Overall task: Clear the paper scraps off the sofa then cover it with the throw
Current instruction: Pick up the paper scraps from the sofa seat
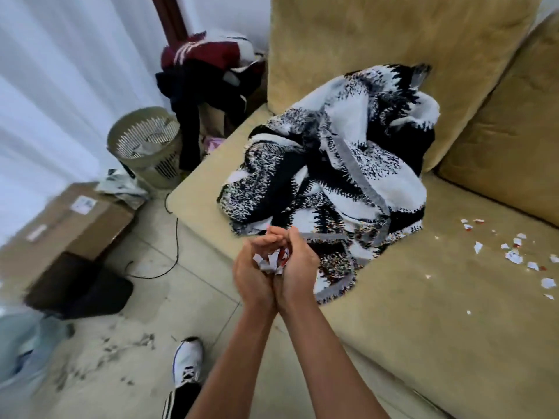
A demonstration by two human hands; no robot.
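- Left hand (254, 276) and right hand (298, 267) are pressed together heel to heel. The fingers of both are curled round a bunch of paper scraps (272, 261), white with some red, at the front edge of the sofa (423, 343).
- Loose scraps (514, 255) lie scattered on the seat at the right, well apart from the hands. Some run out of view at the right edge.
- Throw (332, 176), black, white and grey, is heaped in a crumpled pile on the left end of the seat, directly beyond the hands and against the back cushion.
- Slotted bin (148, 146) stands on the floor beside the sofa's left end. Its contents are hard to make out.
- Between the hands and the bin: a black cable (175, 237) across the tiles.
- Cardboard box (69, 219) at the left is blurred.
- One white shoe (187, 361) is on the floor below.
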